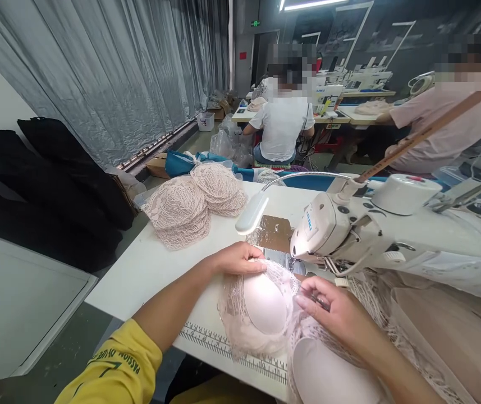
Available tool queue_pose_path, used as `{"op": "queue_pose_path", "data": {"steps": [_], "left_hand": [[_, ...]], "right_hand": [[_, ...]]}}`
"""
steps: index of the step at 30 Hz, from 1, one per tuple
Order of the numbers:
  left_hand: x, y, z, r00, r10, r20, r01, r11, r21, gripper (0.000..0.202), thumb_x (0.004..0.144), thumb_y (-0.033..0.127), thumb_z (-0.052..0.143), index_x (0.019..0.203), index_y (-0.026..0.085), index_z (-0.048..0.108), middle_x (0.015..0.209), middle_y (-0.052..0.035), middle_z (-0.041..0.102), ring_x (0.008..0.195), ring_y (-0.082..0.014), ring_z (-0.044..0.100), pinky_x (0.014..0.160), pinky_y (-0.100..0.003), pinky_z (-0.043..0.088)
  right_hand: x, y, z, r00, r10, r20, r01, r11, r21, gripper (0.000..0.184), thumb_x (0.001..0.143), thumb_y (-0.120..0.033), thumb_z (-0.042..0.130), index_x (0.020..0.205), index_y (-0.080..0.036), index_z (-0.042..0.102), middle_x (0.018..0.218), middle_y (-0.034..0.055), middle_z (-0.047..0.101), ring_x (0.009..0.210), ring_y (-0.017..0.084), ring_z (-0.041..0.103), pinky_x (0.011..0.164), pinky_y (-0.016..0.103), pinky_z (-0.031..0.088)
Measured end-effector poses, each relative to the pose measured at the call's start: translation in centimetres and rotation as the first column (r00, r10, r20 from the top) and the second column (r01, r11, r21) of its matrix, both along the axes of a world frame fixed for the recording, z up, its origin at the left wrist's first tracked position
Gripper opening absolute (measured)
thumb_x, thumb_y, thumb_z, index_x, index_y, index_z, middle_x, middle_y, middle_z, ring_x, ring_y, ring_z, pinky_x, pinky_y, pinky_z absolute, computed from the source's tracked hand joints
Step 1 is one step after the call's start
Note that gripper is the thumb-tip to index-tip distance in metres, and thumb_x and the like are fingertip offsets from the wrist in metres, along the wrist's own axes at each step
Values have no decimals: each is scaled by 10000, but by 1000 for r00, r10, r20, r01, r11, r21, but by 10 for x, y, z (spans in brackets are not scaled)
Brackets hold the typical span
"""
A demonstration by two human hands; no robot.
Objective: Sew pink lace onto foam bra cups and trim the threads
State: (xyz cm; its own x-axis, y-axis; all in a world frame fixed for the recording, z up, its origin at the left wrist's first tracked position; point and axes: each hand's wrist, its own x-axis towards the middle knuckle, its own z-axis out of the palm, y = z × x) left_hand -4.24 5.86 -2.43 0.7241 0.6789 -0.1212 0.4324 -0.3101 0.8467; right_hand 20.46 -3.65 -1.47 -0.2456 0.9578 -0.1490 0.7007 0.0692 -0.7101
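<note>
A pale pink lace bra piece with a white padded cup [261,306] lies on the white sewing table [156,269] in front of the white sewing machine [392,230]. My left hand [238,259] rests on the far edge of the lace, fingers curled down onto it. My right hand [328,306] pinches the lace beside the cup, just below the needle area, and a small metal tool shows between its fingers. A second padded cup [328,376] sits under my right wrist.
A stack of lace cups [193,205] sits at the table's far left. A small lamp [252,213] on a bent arm hangs over the work. Black garments [55,174] lie to the left. Two other people sit at machines behind.
</note>
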Motion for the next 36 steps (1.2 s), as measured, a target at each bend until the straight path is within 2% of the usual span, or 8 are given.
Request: {"op": "queue_pose_path", "data": {"steps": [3, 6, 10, 13, 19, 26, 30, 36], "left_hand": [[-2, 2, -1, 989, -103, 107, 121, 976, -182, 322, 813, 454, 609, 819, 132, 623, 727, 12, 540, 644, -91, 469, 564, -180, 338], [-4, 4, 1, 974, -161, 160, 204, 930, -304, 342, 790, 464, 648, 819, 124, 630, 711, 11, 542, 642, -91, 475, 577, -188, 348], [-13, 7, 6, 967, -201, 154, 243, 907, -344, 315, 790, 441, 654, 804, 126, 640, 692, 16, 545, 632, -88, 475, 587, -193, 352], [-19, 9, 10, 976, -198, 88, 215, 934, -286, 260, 802, 388, 638, 833, 130, 655, 736, 7, 575, 671, -99, 498, 619, -198, 365], [-1, -6, 1, 992, -112, 62, 116, 991, -60, 458, 699, 402, 741, 1081, 175, 629, 911, -21, 620, 749, -129, 525, 638, -207, 389], [18, -16, -10, 973, -117, 201, 177, 933, -314, 353, 756, 465, 691, 761, 122, 608, 639, 35, 488, 570, -70, 412, 507, -181, 315], [18, -16, -8, 966, -84, 243, 177, 903, -391, 371, 746, 467, 708, 847, 112, 668, 713, -6, 591, 630, -96, 505, 576, -199, 396], [20, -19, -3, 966, -4, 258, 133, 866, -482, 418, 690, 503, 743, 848, 117, 707, 757, -34, 648, 674, -124, 567, 638, -223, 441]], "right_hand": [[-8, 8, -9, 984, -156, 84, 157, 988, -4, 360, 796, -526, 553, 1048, -272, 584, 1055, 55, 666, 883, 263, 617, 751, 379, 451], [-19, 14, -12, 991, -130, -14, 130, 991, -5, 508, 785, -463, 595, 1244, -256, 527, 1183, 74, 630, 1058, 275, 582, 862, 381, 440], [-35, 14, -7, 979, -7, -201, -10, 996, -84, 229, 832, -407, 557, 889, -202, 642, 837, 27, 658, 805, 204, 611, 700, 299, 456], [-41, 11, -9, 952, 4, -305, -46, 990, -130, 328, 857, -441, 532, 642, -193, 534, 641, -20, 545, 614, 141, 512, 557, 257, 395], [-36, 6, -18, 869, -63, -491, -52, 975, -217, 348, 841, -488, 553, 951, -176, 662, 859, 38, 671, 802, 209, 600, 702, 300, 478], [-27, 4, -18, 878, -137, -459, 66, 984, -168, 411, 823, -518, 570, 1076, -199, 629, 957, 62, 674, 921, 229, 614, 776, 310, 501], [-20, 3, -18, 857, -176, -485, 88, 976, -198, 464, 861, -561, 481, 1118, -196, 609, 770, 24, 622, 637, 154, 569, 602, 284, 479], [-18, 2, -15, 872, -214, -441, 136, 970, -202, 444, 772, -550, 605, 1057, -213, 655, 944, 69, 672, 850, 215, 613, 766, 334, 498]]}}
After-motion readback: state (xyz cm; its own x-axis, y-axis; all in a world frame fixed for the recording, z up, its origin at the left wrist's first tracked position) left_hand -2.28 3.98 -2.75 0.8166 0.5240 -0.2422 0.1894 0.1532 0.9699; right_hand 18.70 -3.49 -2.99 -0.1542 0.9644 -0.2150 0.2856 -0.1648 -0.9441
